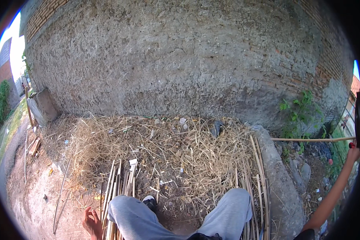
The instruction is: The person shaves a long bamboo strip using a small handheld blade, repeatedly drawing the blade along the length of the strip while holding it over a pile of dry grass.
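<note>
My left hand (92, 225) is low at the left, just beside a bundle of split bamboo strips (117, 181). Its fingers are bent a little and apart, with nothing in them. Far out at the right, my arm is stretched and my right hand (353, 153) is closed around a dark tool (359, 120) with a red part near the grip. The picture's rim cuts the tool, so its full shape is hidden. A long thin bamboo stick (314, 139) lies level and reaches toward that hand; whether they touch, I cannot tell.
Dry shavings (204, 160) cover the ground between my knees and a rough wall (180, 60). More strips (260, 188) lie by my right knee, along a concrete ledge (282, 184). A green plant (302, 114) grows at the wall; a block (43, 107) stands far left.
</note>
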The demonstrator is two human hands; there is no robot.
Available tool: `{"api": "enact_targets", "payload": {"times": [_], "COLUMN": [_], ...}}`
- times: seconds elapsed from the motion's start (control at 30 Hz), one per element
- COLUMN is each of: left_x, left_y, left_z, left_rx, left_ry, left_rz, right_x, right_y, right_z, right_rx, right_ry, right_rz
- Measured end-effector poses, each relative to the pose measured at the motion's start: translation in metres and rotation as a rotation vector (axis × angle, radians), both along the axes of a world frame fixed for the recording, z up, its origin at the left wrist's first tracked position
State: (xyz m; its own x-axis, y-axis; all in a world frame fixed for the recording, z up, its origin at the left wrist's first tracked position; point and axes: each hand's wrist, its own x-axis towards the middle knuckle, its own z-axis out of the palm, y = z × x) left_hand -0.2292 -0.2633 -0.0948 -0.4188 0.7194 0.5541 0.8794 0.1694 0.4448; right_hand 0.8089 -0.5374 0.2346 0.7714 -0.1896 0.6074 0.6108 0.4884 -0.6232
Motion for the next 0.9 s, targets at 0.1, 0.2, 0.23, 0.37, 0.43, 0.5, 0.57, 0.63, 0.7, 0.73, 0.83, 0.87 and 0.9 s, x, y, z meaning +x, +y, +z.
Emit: {"api": "enact_targets", "payload": {"times": [0.1,0.2,0.23,0.37,0.43,0.5,0.57,0.63,0.7,0.73,0.83,0.87,0.9], "left_x": [0.01,0.026,0.037,0.086,0.135,0.176,0.218,0.257,0.282,0.29,0.293,0.288,0.288], "left_y": [0.024,0.043,0.045,0.062,0.074,0.082,0.105,0.13,0.147,0.155,0.18,0.184,0.186], "left_z": [0.008,0.01,0.023,0.083,0.117,0.147,0.162,0.169,0.164,0.16,0.133,0.123,0.12], "left_rx": [-0.127,0.01,0.052,0.196,0.251,0.246,0.247,0.256,0.277,0.282,0.226,0.153,0.096], "left_ry": [-0.235,-0.246,-0.265,-0.106,-0.035,-0.006,0.072,0.169,0.228,0.276,0.287,0.247,0.177], "left_rz": [-0.168,-0.253,-0.26,-0.409,-0.59,-0.752,-0.904,-0.98,-0.987,-0.989,-1.045,-1.088,-1.092], "right_x": [0.021,-0.003,-0.024,-0.125,-0.129,-0.199,-0.254,-0.286,-0.319,-0.339,-0.377,-0.383,-0.383], "right_y": [0.023,0.089,0.117,0.221,0.238,0.292,0.322,0.35,0.373,0.38,0.385,0.386,0.388], "right_z": [-0.035,-0.099,-0.117,-0.152,-0.183,-0.192,-0.185,-0.199,-0.209,-0.21,-0.219,-0.224,-0.234], "right_rx": [0.196,0.284,0.32,0.424,0.347,0.394,0.4,0.375,0.332,0.324,0.334,0.339,0.339], "right_ry": [0.083,0.352,0.434,0.696,0.71,0.746,0.819,0.801,0.913,0.948,0.982,0.99,0.99], "right_rz": [0.089,0.019,-0.019,0.01,0.309,0.366,0.424,0.594,0.656,0.701,0.748,0.757,0.744]}}
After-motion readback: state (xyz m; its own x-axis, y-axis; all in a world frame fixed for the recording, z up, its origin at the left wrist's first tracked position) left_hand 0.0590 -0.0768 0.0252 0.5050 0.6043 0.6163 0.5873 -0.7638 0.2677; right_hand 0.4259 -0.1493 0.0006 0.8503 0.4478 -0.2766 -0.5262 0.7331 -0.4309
